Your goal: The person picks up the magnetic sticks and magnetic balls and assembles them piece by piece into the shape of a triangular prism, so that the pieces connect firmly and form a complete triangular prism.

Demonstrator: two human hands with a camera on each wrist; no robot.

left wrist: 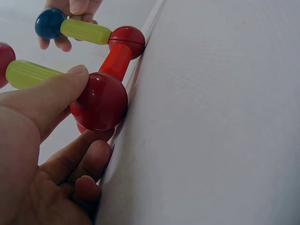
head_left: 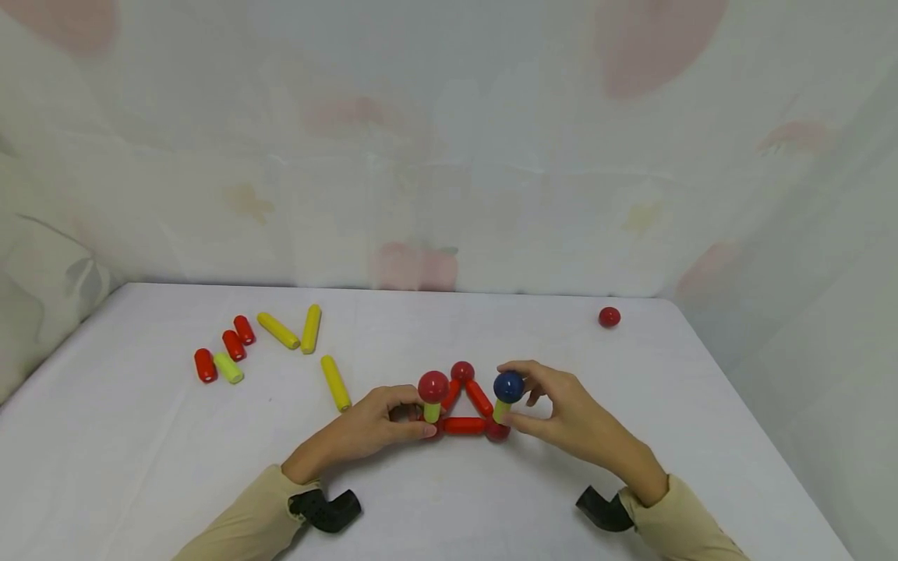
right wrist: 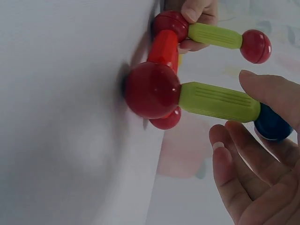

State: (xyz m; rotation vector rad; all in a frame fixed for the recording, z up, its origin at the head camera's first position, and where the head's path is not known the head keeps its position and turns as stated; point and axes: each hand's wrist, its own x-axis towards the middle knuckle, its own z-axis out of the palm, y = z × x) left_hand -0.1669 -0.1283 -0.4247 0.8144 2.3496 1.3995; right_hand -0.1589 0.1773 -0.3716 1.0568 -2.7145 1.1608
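While the left hand [head_left: 375, 425] grips the glossy dark-red ball [left wrist: 101, 103] at the near left corner of a triangular toy frame [head_left: 464, 425], the right hand [head_left: 564, 405] curls its thumb and fingers round a glossy dark-blue ball [head_left: 508, 387] atop a ridged yellow-green rod [right wrist: 218, 102] at the near right corner; how firmly, I cannot tell. The step in hand appears to be fixing uprights; the next move probably calls for steadying the left corner and pressing the right upright straight down. The frame rests near the middle of a white cloth-covered table [head_left: 547, 335], its sides bright-red rods, its corners red balls. A matching red-topped upright [head_left: 433, 386] stands at near left; the far corner ball [head_left: 462, 372] bears none. Farther left lie three short red rods [head_left: 234, 345], a loose yellow-green rod [head_left: 228, 368] and three longer yellow rods [head_left: 336, 383]; a lone red ball [head_left: 609, 317] sits far right.
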